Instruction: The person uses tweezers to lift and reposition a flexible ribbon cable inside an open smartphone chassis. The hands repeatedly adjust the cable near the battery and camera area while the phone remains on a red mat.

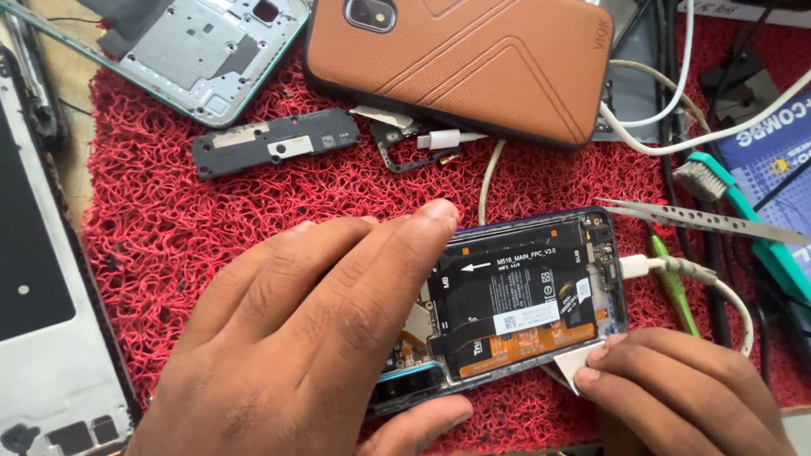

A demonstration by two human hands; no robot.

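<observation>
Opened phone under my hands, lower centre of the head view.

My left hand (312,338) lies flat and spread over the back-less dark phone with exposed black battery and orange flex (515,295), steadying it on the red looped mat (169,228); my right hand (684,388), lower right, pinches a thin white plastic pry card (583,365) at its corner. A white charging cable (676,268) is plugged in. The phone looks light, rigid but fragile, so I'd grip the frame edges. A brown cased phone (473,59) sits at the top.
</observation>
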